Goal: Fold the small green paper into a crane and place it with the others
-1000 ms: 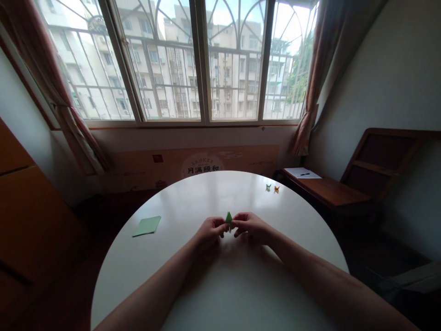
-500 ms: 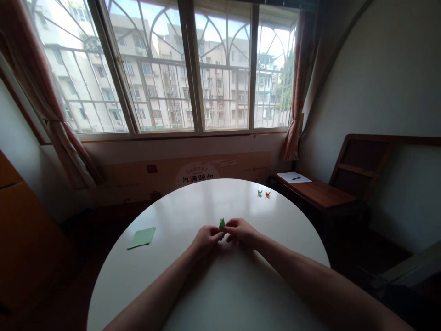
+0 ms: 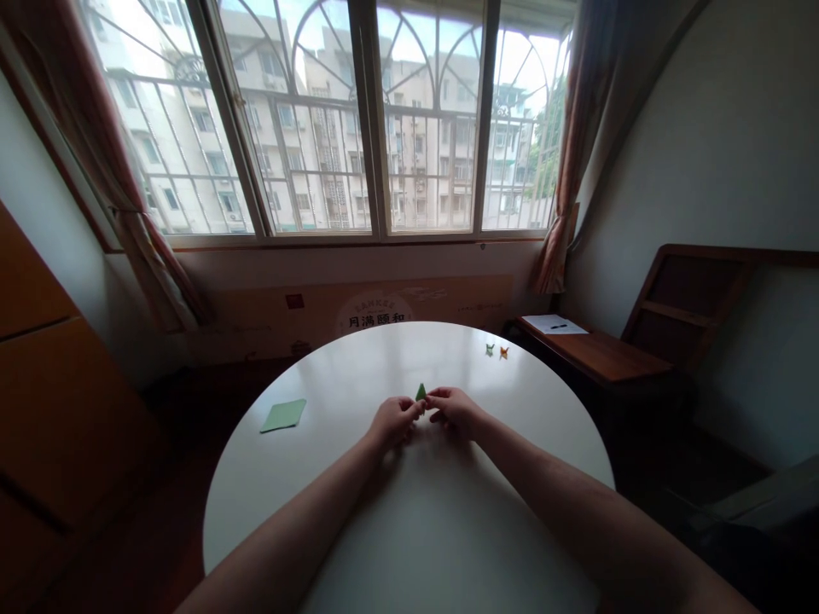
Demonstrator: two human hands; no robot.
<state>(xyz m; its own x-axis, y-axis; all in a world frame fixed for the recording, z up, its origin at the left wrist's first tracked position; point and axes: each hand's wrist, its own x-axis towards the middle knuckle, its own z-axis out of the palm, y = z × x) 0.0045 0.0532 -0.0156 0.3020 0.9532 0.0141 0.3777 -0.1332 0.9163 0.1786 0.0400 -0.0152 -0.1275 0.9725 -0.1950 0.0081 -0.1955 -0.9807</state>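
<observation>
A small folded piece of green paper (image 3: 421,391) points upward between my two hands, above the middle of the white round table (image 3: 358,520). My left hand (image 3: 397,419) pinches its lower left side with thumb and fingers. From the right, my right hand (image 3: 453,406) grips its other side with the fingertips. Fingers cover the lower part of the paper. Over on the table's left lies a stack of light green paper sheets (image 3: 283,416). Near the far right edge stand a small green folded paper figure (image 3: 490,350) and an orange folded paper figure (image 3: 504,352).
A wooden chair (image 3: 678,298) stands beyond the table on the right, with a white sheet (image 3: 543,323) and a dark pen on its seat. Behind the table is a printed cardboard panel (image 3: 256,303) under a barred window. An orange-brown cabinet (image 3: 38,384) stands at the left.
The camera view has shifted, so the table and its things sit slightly higher and to the right. The green paper's two separate upper points now appear as a single point. Both hands keep their grip.
</observation>
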